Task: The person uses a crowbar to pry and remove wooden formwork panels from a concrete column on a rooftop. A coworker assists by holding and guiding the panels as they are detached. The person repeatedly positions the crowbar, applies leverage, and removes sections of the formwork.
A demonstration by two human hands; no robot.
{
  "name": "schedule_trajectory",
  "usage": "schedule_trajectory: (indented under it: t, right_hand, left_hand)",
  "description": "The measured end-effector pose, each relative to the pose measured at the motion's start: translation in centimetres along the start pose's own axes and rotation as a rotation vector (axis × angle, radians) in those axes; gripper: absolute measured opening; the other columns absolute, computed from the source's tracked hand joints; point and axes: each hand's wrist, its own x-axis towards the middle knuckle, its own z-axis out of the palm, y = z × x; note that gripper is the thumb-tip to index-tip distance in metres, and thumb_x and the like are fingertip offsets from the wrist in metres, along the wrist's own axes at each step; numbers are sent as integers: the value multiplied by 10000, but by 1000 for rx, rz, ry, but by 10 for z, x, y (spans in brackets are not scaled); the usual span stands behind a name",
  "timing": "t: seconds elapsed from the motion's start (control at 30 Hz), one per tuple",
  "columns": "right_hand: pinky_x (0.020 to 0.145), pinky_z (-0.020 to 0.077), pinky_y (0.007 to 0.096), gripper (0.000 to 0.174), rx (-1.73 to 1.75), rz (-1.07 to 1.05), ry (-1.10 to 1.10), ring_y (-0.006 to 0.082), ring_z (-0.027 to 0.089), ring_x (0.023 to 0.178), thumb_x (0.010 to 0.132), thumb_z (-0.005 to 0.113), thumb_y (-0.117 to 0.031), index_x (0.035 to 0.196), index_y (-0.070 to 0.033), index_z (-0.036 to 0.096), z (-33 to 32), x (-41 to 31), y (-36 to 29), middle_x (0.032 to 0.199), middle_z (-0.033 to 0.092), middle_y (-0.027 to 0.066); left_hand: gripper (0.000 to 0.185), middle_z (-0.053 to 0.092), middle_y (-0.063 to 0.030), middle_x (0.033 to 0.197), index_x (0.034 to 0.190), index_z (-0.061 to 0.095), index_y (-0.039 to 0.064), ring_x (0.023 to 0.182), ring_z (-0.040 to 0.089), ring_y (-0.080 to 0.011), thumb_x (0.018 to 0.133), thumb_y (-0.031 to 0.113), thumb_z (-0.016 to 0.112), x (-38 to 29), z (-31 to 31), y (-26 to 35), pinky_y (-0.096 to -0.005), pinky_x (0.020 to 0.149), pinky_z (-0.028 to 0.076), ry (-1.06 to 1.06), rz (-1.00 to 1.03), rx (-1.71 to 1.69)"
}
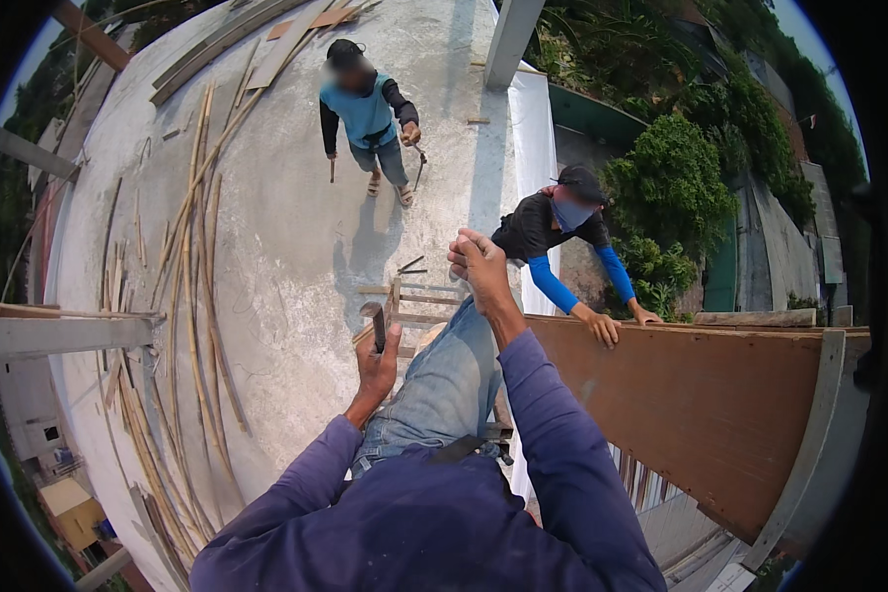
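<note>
My left hand (377,374) is closed around a hammer, whose metal head (379,333) points up above the thumb. The hammer's handle is mostly hidden by the hand. My right hand (479,263) is raised higher, fingers curled and thumb against them; whether something small sits inside cannot be told. Below both hands are my jeans (444,377) and a wooden ladder (422,300), partly covered by my leg. To the right of my right forearm runs a long brown plywood formwork panel (681,407) with a wooden batten (803,451) across it.
A co-worker's hands (599,325), in blue sleeves, rest on the panel's top edge. Another person (366,111) stands on the concrete slab (288,222) below, holding a tool. Bamboo poles (192,244) lie at left. Concrete columns (514,44) rise around; the slab's edge drops off at right.
</note>
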Motion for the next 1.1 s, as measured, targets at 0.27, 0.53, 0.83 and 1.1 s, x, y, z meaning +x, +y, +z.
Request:
schedule_trajectory:
  t: [0.27, 0.53, 0.83, 1.1]
  right_hand:
    - [867, 548, 299, 433, -59, 14, -153, 150, 666, 929, 1032, 655, -249, 1347, 41, 588, 6, -111, 25, 1059, 694, 81]
    - [878, 561, 309, 434, -260, 109, 353, 171, 690, 920, 1018, 676, -248, 1308, 67, 607, -94, -244, 20, 1026, 705, 107]
    - [811, 574, 310, 448, -63, 206, 789, 167, 663, 876, 1007, 696, -245, 1327, 50, 590, -121, -315, 68, 1000, 668, 89]
    - [809, 516, 268, 344, -313, 103, 495, 119, 660, 890, 1002, 692, -171, 1278, 28, 643, -107, -292, 73, 954, 710, 58]
  left_hand:
    - [349, 577, 26, 660, 993, 769, -2, 620, 479, -84, 1011, 337, 687, 144, 37, -94, -309, 586, 390, 155, -153, 10]
    - [282, 712, -87, 1042, 1038, 678, 35, 978, 653, -162, 782, 26, 797, 232, 148, -164, -329, 832, 523, 84, -84, -73]
    - [435, 699, -82, 966, 1024, 606, 37, 824, 646, -188, 733, 116, 919, 201, 224, -174, -364, 750, 534, -30, -115, -91]
    - [288, 656, -55, 692, 978, 601, 33, 630, 634, -164, 960, 282, 745, 178, 166, -104, -348, 612, 486, 4, -66, 102]
